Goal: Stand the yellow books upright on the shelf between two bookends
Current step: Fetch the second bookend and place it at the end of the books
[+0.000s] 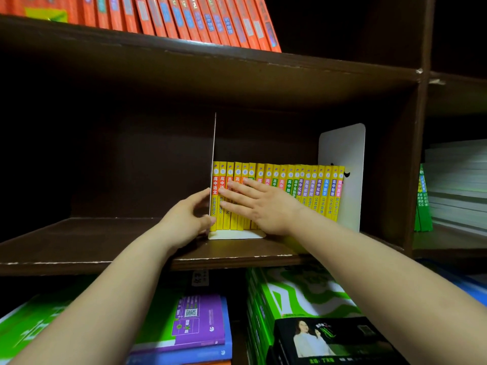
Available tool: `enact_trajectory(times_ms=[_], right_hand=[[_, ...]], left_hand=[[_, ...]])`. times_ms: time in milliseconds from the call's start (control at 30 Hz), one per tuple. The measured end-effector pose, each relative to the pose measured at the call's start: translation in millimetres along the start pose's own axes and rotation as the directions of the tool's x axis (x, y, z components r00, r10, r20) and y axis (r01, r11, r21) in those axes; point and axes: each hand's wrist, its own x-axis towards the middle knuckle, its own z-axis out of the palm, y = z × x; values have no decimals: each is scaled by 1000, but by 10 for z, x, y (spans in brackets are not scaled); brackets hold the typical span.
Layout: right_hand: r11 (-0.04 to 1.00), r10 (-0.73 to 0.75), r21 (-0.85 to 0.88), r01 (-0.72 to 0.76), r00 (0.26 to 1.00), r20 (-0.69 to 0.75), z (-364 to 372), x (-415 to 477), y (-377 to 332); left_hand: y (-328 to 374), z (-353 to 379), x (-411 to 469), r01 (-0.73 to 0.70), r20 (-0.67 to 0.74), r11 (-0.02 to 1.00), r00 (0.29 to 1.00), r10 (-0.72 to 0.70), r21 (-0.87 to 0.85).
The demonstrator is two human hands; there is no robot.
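A row of several thin yellow books (311,192) stands upright on the dark brown shelf (105,241). A white bookend (214,156) stands edge-on at the row's left end, its foot (237,234) under the books. A second white bookend (347,159) stands at the right end. My left hand (188,219) curls around the left bookend's lower edge, thumb against the first book. My right hand (259,204) lies flat, fingers spread, against the spines of the leftmost books.
Orange books (184,19) lean on the shelf above. Green and purple books (200,320) lie flat on the shelf below. A vertical divider (413,167) bounds the compartment on the right, with stacked books (453,185) beyond it.
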Motion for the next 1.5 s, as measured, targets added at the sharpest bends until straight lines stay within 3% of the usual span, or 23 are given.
enact_trajectory(times_ms=[167,267,333,367,467,533,600,633,700,767,1267,1500], right_hand=[[986,164,51,-157,972,-167,164,-191,63],[964,244,123,-234,967,-68,324,-366,137],[947,297,160,-280,951,-91,323,-423,143],[945,300,177,-276,946,-125,329,-413,146],[920,260,307,-245,966,-9,275,-448,131],[832,381,466,-302,921,-84,257,-499,111],[604,602,660,-447,798,-10,228,-576,118],[513,644,704,-491,762,62,230,-604,118],[443,629,728,-523,760,164,267,-598,96],[443,584,733,-516,787,201,280,-557,70],[478,574,688,-546,787,226,264,-489,33],[246,683,687,-684,625,379,438,-736,174]], left_hand=[[-9,-19,-3,2,9,999,1000,-3,33],[-2,-23,-3,2,5,998,1000,-3,60],[6,-16,-5,-3,5,997,1000,3,76],[11,-14,-7,-7,3,997,1000,7,82],[24,-9,-22,3,-2,995,1000,-3,95],[27,-12,-32,9,-2,995,1000,-9,98],[32,-18,-41,14,5,995,1000,-14,94],[32,-20,-42,16,9,995,1000,-17,93],[36,-23,-45,20,17,995,1000,-22,102],[36,-23,-46,21,16,994,1000,-23,112],[27,-3,-13,-6,-4,987,1000,7,163],[36,21,-16,2,-28,984,1000,3,180]])
